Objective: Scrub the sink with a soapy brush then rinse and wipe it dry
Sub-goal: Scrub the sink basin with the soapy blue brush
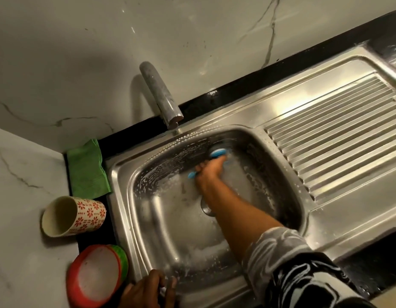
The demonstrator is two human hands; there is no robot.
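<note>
R. hand [211,171]: my fingers wrapped round blue brush [217,152], brush head against far wall of sink [121,196] basin, below tap [161,96]; suds on basin walls & floor. L. hand [148,290]: resting at sink's near rim; finger curl can't be told. Left of sink: green cloth [88,170], floral cup [75,215], red-rimmed tub [97,274].

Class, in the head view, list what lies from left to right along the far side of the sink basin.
Green cloth → tap → blue brush → ribbed drainboard.
</note>
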